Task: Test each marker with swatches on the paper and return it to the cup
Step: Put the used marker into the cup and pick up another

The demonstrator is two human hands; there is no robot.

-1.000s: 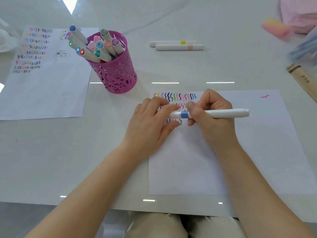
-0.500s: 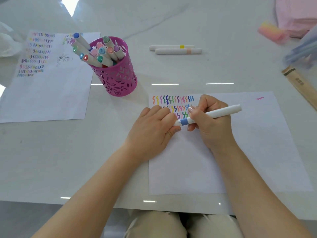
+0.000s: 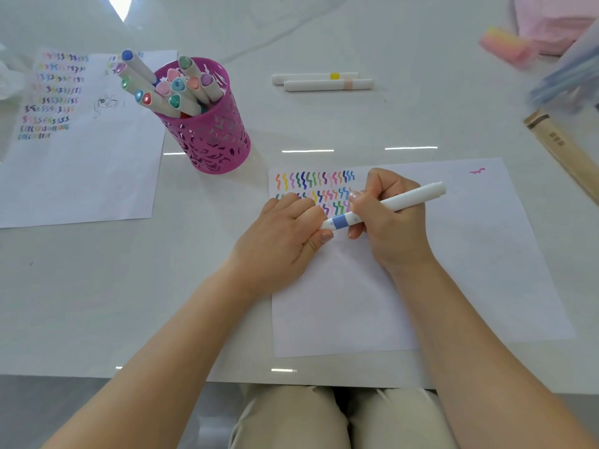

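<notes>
Head view: you see one white table point(image 3: 324, 124) with both of your hands at work over the paper point(image 3: 470, 270), which lies by the table's near edge, right of centre.
Blue-banded marker point(image 3: 408, 199): it lies tilted over the paper's far left corner, just below the rows of swatches point(image 3: 314, 181), its back end pointing to the far right.
Right hand point(image 3: 393, 231): your fingers are curled round the barrel, just behind the blue band.
Left hand point(image 3: 282, 238): your thumb and fingers pinch the marker's near end; whether that is a cap on or coming off is hidden.
Handling: judge it light, stiff and smooth-skinned plastic, so it may turn in a loose grip; only the tip is likely delicate.
Where to hold: keep to the barrel near the band for control, and pull the end piece straight along the axis.
Pink cup point(image 3: 220, 140): it stands beyond the paper's far left corner, towards the table's far left, and is crowded with markers leaning left, so drop yours in at the freer right side.
Loose markers point(image 3: 327, 82): two lie side by side towards the far edge, well apart from the cup.
</notes>
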